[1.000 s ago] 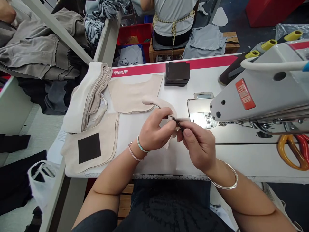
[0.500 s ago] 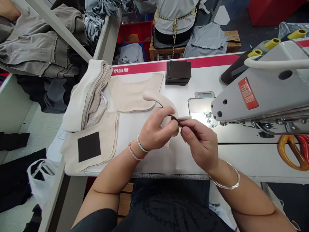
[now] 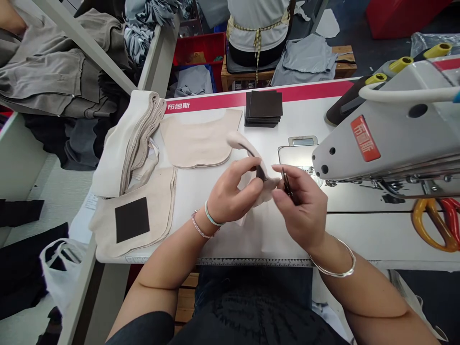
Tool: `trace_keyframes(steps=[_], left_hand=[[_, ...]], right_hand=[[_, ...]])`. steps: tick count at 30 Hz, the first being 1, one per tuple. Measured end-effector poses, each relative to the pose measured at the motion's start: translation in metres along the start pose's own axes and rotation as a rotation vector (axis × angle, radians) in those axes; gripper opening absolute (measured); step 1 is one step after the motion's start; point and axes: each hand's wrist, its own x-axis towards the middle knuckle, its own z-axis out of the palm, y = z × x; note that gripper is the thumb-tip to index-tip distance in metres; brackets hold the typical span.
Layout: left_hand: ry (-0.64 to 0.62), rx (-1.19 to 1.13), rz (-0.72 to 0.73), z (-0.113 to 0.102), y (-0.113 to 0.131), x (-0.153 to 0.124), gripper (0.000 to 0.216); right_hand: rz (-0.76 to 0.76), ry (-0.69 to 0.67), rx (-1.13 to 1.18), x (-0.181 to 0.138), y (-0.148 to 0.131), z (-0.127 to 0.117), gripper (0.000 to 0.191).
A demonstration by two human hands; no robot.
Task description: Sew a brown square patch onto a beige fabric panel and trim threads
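My left hand is closed on a folded cream fabric piece, pinching it where a dark patch shows between thumb and fingers. The piece curls up above the hand, and part of it hangs below the fingers. In my right hand is a pair of dark metal thread snips, tips up, close to the fabric's right end. Fingers cover most of the snips. Left of my hands, a dark square patch lies on a stack of cream fabric pieces. More cream pieces lie farther back.
A sewing machine stands at the right, with orange-handled scissors below it. Dark square patches are stacked at the table's back edge. Folded cream fabric lies left. Another person sits beyond the table.
My right hand has come away slightly from the left, and the thread snips now show in it. The cream piece has turned and its upper end has shifted right.
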Motion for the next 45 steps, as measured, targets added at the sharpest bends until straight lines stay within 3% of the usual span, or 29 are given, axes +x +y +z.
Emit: trace_keyframes(steps=[4, 11, 19, 24, 28, 37, 45], left_hand=[[0.003, -0.005, -0.022, 0.002, 0.002, -0.002, 0.011], [0.053, -0.004, -0.251, 0.002, 0.008, -0.003, 0.014], [-0.128, -0.083, -0.266, 0.004, 0.008, 0.001, 0.007], [-0.022, 0.031, -0.348, 0.0, 0.009, 0.001, 0.013], [-0.002, 0.085, -0.314, -0.001, 0.01, 0.0, 0.014], [-0.077, 0.058, -0.064, 0.001, 0.009, 0.002, 0.017], [-0.112, 0.063, -0.222, 0.007, 0.014, -0.002, 0.011]], right_hand=[[0.006, 0.032, -0.152, 0.003, -0.002, 0.003, 0.003], [-0.016, 0.056, -0.194, 0.004, -0.002, 0.003, 0.016], [-0.069, 0.0, -0.225, 0.006, -0.003, 0.004, 0.014], [-0.086, 0.101, -0.275, 0.003, -0.002, 0.006, 0.019], [-0.082, 0.112, -0.289, 0.003, -0.002, 0.007, 0.019], [0.006, 0.058, -0.325, 0.011, 0.003, 0.003, 0.01], [-0.039, 0.043, -0.342, 0.01, 0.004, 0.004, 0.014]])
